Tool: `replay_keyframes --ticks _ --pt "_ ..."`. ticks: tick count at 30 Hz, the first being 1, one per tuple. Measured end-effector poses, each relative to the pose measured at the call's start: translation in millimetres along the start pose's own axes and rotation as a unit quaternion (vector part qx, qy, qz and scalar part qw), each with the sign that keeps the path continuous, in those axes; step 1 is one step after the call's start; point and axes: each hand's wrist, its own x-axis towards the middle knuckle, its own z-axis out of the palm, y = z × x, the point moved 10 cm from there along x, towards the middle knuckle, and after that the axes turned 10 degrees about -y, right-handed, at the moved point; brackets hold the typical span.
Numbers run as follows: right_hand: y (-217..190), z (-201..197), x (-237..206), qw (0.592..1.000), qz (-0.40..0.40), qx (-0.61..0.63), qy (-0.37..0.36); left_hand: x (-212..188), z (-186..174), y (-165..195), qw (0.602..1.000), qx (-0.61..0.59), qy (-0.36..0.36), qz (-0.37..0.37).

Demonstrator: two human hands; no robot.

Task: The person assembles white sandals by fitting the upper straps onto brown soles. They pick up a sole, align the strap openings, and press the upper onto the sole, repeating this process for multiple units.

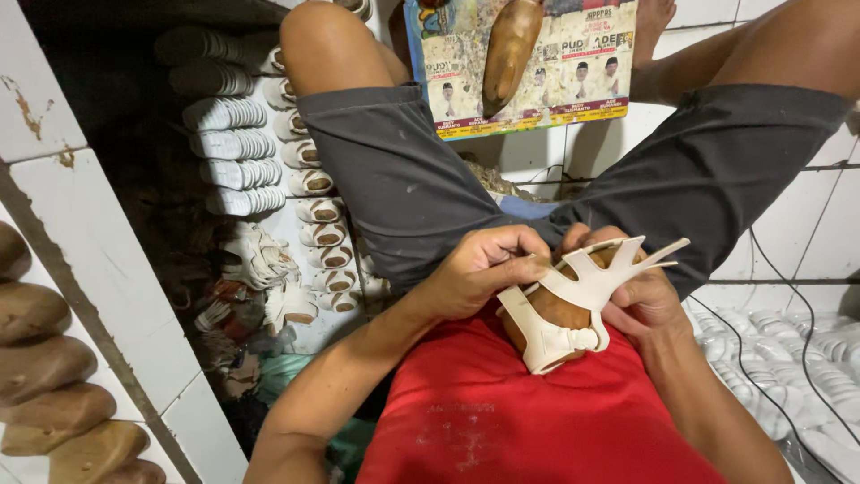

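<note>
A brown wooden shoe last (554,312) rests in my lap against my red shirt, wrapped by a cream strappy sandal upper (587,285) with several pointed straps fanning out to the right. My left hand (479,269) pinches a strap of the upper at its left side. My right hand (640,296) cups the last from the right and underneath, fingers curled around it behind the straps. My legs in grey shorts stretch out ahead.
Rows of cream sandal uppers (228,143) and soles lie stacked on the floor at left. More brown lasts (45,376) line the tiled ledge at far left. Another last (509,49) lies on a printed sheet (573,81) ahead. White parts (788,350) and black cables lie at right.
</note>
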Motion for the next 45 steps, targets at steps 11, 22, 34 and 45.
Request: replay_keyframes --ticks 11,22,34,45 --pt "-35 75 -14 0.924 -0.026 -0.374 -0.072 -10 37 11 0.993 -0.016 -0.085 -0.077" --pt "-31 156 -12 0.863 -0.006 -0.467 -0.194 1 75 -12 0.914 0.083 -0.346 -0.193" --pt "-29 85 44 0.897 0.068 -0.431 0.067 -39 41 104 0.968 0.199 0.150 0.042" --pt "-84 181 94 0.761 -0.008 -0.638 -0.117 -43 29 99 0.931 0.289 0.212 0.062"
